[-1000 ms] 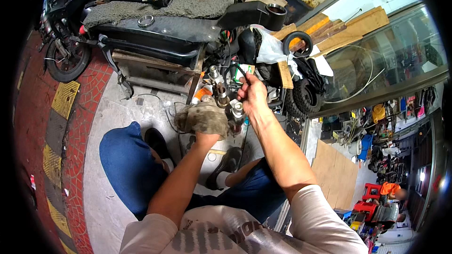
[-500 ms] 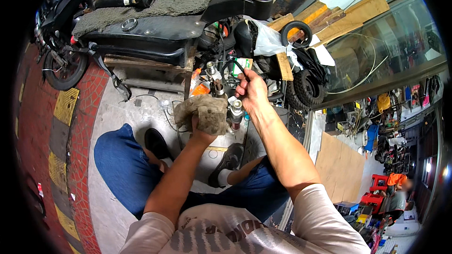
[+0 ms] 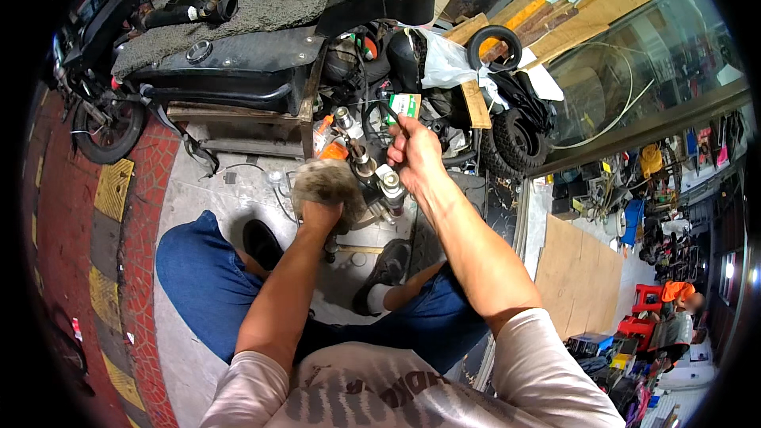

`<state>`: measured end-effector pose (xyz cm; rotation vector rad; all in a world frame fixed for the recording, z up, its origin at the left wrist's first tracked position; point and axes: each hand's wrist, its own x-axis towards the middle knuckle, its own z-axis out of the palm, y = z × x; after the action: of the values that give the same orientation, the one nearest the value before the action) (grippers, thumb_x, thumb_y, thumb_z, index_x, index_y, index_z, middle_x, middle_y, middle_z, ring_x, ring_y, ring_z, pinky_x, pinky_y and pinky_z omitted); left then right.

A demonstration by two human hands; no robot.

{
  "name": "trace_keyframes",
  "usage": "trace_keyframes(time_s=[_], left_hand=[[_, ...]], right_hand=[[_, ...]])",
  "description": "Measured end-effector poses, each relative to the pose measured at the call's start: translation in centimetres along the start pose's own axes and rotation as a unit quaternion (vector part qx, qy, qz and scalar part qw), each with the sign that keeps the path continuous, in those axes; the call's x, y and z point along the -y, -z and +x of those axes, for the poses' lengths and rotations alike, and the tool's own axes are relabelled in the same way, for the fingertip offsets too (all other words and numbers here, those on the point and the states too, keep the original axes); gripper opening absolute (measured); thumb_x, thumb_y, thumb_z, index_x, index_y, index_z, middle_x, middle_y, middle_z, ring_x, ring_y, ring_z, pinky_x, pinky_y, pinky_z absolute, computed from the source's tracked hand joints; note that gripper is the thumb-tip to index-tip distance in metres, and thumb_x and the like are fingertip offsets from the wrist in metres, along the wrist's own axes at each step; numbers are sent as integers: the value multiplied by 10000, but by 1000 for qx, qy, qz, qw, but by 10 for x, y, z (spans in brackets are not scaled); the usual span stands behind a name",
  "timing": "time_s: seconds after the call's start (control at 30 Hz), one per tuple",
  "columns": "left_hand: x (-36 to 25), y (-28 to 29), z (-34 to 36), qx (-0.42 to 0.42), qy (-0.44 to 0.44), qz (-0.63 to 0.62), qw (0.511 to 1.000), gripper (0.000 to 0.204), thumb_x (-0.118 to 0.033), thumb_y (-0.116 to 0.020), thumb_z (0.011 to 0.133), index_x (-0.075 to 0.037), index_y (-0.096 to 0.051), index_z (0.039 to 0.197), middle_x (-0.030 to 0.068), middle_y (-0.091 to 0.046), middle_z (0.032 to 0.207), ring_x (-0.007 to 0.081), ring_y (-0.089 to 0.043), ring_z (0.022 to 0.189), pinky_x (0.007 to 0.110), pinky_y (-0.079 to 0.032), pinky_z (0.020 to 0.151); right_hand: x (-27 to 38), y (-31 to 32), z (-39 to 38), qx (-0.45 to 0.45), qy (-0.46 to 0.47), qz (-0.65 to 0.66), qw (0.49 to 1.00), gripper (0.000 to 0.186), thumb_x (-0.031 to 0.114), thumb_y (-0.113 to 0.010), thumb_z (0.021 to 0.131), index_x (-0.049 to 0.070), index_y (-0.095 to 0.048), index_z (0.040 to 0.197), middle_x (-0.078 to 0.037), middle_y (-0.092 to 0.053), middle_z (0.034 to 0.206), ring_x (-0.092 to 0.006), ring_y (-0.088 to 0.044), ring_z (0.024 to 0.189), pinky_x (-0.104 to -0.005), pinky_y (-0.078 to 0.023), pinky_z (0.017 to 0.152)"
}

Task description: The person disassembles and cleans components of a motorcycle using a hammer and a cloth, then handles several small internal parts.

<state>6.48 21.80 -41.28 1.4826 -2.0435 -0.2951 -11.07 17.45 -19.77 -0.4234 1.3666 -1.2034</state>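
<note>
A dirty brown rag [image 3: 321, 182] is bunched over my left hand [image 3: 321, 214], whose fingers are partly hidden by it. My right hand [image 3: 416, 158] is closed on a thin black cable or hose [image 3: 396, 113], most of it behind the fingers. Between the hands stands a motorcycle front fork assembly: a silver fork cap [image 3: 389, 177] just below the right hand, a second silver cap [image 3: 344, 116] farther off, and a metal steering stem [image 3: 362, 160] between them. The rag lies against the assembly's left side.
A wooden bench [image 3: 246, 128] carries a black swingarm-like part [image 3: 230, 63] and a grey mat [image 3: 269, 8]. Knobby tyres [image 3: 507, 147], wooden boards [image 3: 587, 24] and loose parts crowd the right. A motorcycle wheel [image 3: 111, 127] stands at the left. Another person [image 3: 674, 329] is far right.
The rag has been bunched up and shifted slightly left, uncovering more of the fork assembly. The fork assembly now leans differently, its far cap more to the left. My right hand has moved slightly left.
</note>
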Motion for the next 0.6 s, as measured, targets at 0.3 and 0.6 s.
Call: trace_keyframes(time_s=[0.3,0.6], left_hand=[[-5,-18,1,-111,62,-122,984,402,-154,-672,868,-72,-686,1262,178,-669,1295,399,-573,1271,512,-405,1108],[-14,-33,-4,-78,58,-148,984,436,-248,-592,980,-111,-621,1393,141,-593,1445,374,-495,1380,504,-325,1191]], right_hand=[[4,2,3,-1,-1,-2,1000,293,303,-578,1037,50,-577,889,36,-363,568,-131,-357,487,-334,-347,537],[-4,-9,5,-5,-6,-10,1000,310,296,-581,1033,53,-568,841,36,-331,527,-138,-322,443,-336,-314,489]])
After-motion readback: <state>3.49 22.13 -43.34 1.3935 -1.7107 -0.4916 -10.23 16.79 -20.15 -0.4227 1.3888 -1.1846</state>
